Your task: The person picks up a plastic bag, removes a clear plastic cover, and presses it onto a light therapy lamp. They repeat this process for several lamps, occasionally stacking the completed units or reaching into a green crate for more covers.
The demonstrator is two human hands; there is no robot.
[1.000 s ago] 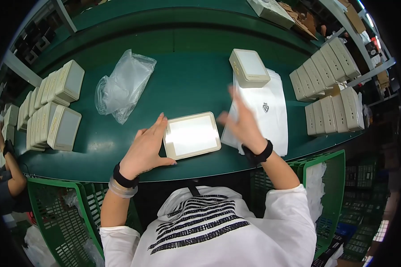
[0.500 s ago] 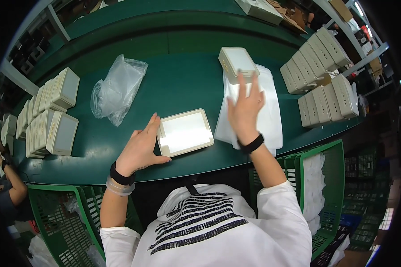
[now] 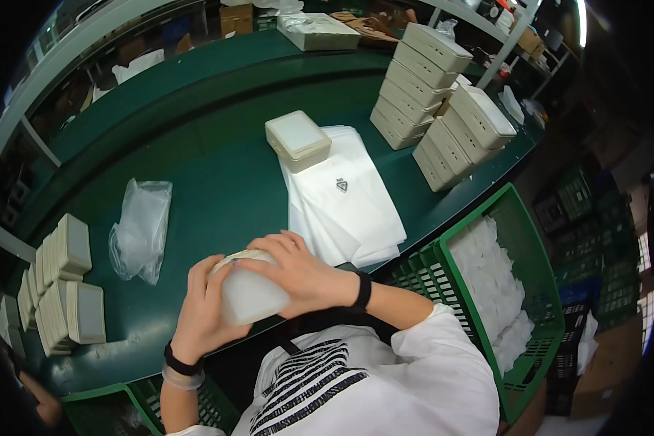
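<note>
Close to my body, at the table's near edge, I hold a cream plastic box [image 3: 253, 296] with rounded corners and a pale panel. It is tilted, its panel toward me. My left hand [image 3: 205, 309] grips its left side, the thumb low on the panel side. My right hand [image 3: 304, 275] is wrapped round the upper right, fingers over the far edge and thumb across the panel. The box's back is hidden. Beyond my right hand lies a pile of flat white bags or sheets [image 3: 341, 211], weighted at its far end by another cream box [image 3: 298, 138].
Similar boxes stand in rows at the left [image 3: 86, 311] and in tall stacks at the right [image 3: 423, 83]. A clear plastic bag [image 3: 142, 229] lies on the green table [image 3: 218, 211]. Green crates flank me; the right crate [image 3: 532, 291] holds white wrapped items.
The box lay flat on the table; now it is raised and tilted in both hands. My right hand has come from the white pile to the box. The view has turned right.
</note>
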